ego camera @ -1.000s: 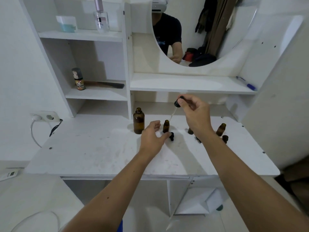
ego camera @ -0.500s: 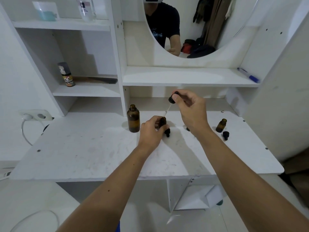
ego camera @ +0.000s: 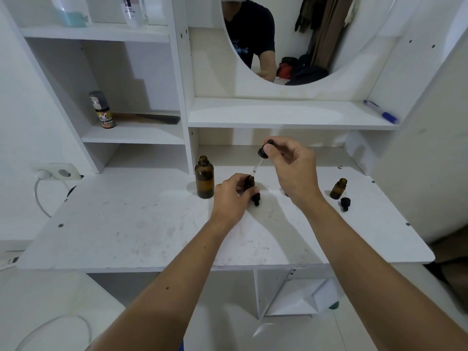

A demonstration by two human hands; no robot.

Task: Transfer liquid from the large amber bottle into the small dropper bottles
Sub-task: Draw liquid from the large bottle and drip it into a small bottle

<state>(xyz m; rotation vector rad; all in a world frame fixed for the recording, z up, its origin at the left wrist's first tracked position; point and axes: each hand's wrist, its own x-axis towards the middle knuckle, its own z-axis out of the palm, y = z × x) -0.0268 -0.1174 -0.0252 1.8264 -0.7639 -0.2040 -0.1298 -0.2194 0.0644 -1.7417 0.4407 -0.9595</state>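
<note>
The large amber glass bottle [ego camera: 204,178] stands open and upright on the white desk top [ego camera: 126,224], just left of the hands. Beside it the left hand [ego camera: 231,198] holds a small amber dropper bottle [ego camera: 249,183] on the desk, with fingers curled around it. The right hand [ego camera: 291,171] pinches the black rubber bulb of a glass dropper [ego camera: 262,154], and the tilted tip is at the small bottle's mouth. A black cap [ego camera: 256,198] lies next to the left hand. Further right stands another small amber bottle [ego camera: 338,189], uncapped, with its black dropper cap [ego camera: 345,203] lying near it.
</note>
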